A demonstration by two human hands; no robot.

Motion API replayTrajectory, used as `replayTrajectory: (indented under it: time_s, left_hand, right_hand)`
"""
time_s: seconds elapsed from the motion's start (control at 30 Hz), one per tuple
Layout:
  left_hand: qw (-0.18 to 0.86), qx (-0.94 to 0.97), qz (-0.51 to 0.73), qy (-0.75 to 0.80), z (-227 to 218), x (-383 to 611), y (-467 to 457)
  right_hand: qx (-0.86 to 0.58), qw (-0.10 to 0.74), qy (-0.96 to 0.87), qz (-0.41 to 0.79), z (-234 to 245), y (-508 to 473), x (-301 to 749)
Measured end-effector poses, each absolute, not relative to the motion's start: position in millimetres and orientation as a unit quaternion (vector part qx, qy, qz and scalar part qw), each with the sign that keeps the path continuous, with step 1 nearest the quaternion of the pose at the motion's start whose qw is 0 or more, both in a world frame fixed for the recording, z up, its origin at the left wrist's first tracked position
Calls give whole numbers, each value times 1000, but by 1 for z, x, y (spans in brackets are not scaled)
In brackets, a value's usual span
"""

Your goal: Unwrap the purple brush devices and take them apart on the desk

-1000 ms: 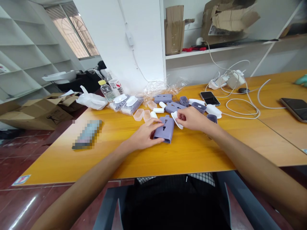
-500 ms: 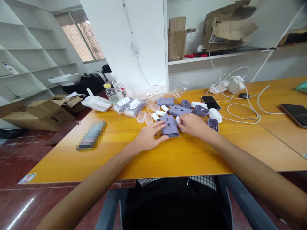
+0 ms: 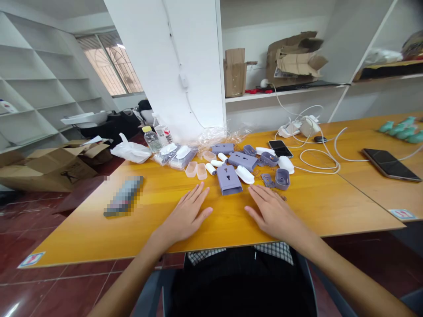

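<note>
My left hand (image 3: 187,214) lies flat on the orange table (image 3: 165,198), fingers stretched out, holding nothing. My right hand (image 3: 272,211) lies flat beside it, also open and holding nothing. Just beyond both hands rests a purple plastic case (image 3: 229,179) with slots in its top. A white oval piece (image 3: 245,174) lies against its right side. Neither hand touches them. Further back lie more purple shells (image 3: 243,160), a purple cup-shaped part (image 3: 283,178), white cylinders (image 3: 210,168) and small clear pink cups (image 3: 196,170).
A blurred dark object (image 3: 123,201) lies at the table's left. A water bottle (image 3: 152,138), plastic bags (image 3: 131,149), two phones (image 3: 280,148) and white cables (image 3: 317,154) with a charger sit at the back and right. Cardboard boxes (image 3: 49,163) stand on the floor.
Both hands let go of the purple case and the white piece and drew back toward me, coming down flat on the table. The case now lies by itself.
</note>
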State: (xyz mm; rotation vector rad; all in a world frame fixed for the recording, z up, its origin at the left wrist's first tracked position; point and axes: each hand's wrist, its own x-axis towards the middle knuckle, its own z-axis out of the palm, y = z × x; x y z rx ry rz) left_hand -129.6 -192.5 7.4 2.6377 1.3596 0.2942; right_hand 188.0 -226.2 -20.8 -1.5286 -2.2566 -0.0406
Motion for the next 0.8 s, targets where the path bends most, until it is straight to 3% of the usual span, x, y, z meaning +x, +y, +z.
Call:
replayTrajectory:
  time_s: [0.23, 0.8]
  left_hand:
    - [35, 882, 98, 460, -16, -121, -196]
    - [49, 885, 72, 457, -7, -123, -201]
  right_hand:
    - [-557, 179, -811, -1, -37, -219, 183]
    - [-557, 174, -812, -5, -45, -219, 185]
